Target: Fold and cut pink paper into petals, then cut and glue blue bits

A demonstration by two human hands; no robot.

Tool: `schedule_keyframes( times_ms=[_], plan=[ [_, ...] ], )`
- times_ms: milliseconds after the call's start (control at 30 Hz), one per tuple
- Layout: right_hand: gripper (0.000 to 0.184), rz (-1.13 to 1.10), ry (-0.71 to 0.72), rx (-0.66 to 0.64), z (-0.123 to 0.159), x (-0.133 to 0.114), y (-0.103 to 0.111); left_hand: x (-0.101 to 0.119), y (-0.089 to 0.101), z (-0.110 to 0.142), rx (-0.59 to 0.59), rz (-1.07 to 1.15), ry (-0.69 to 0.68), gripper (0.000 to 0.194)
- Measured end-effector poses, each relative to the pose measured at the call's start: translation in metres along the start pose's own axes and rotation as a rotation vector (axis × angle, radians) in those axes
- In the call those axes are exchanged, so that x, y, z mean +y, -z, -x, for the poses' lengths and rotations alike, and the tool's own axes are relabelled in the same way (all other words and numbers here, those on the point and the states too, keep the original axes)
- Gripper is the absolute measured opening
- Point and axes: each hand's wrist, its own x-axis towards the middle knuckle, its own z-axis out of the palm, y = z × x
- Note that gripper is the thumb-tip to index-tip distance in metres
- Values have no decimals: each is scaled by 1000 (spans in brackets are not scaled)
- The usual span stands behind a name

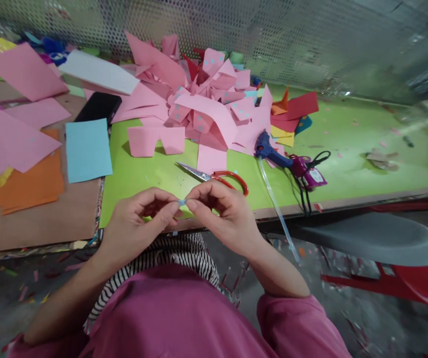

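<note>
My left hand and my right hand meet at the near edge of the table, fingertips pinched together on a tiny light blue paper scrap. Both hands are closed in a pinch. Just behind my right hand lie scissors with red handles on the green sheet, blades pointing left. A pink cut-out shape lies further back on the green sheet.
A heap of pink paper pieces with blue dots fills the table's middle. A blue glue gun with its clear stick lies right of the scissors. A light blue card, orange sheets, a black phone sit left. A grey stool seat stands right.
</note>
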Motion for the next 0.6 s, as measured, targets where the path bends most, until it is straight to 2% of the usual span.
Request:
schedule_keyframes(
  times_ms=[167,233,300,367,433,500,600],
  plan=[
    [7,145,155,51,4,-1,-4,0,-5,2,104,-170,-140,16],
    [6,156,182,42,4,0,-4,1,-4,2,114,-154,-125,12],
    [4,134,206,16,4,1,-1,2,-2,0,50,-17,-26,12],
    [20,81,214,-45,3,2,2,3,2,-3,-70,150,105,15],
    [27,37,215,-121,2,3,6,3,6,-6,-183,245,216,17],
    [21,13,225,-169,1,3,8,4,9,-8,-261,286,293,18],
    [15,-26,250,-185,0,5,8,4,11,-9,-306,317,345,18]
  ],
)
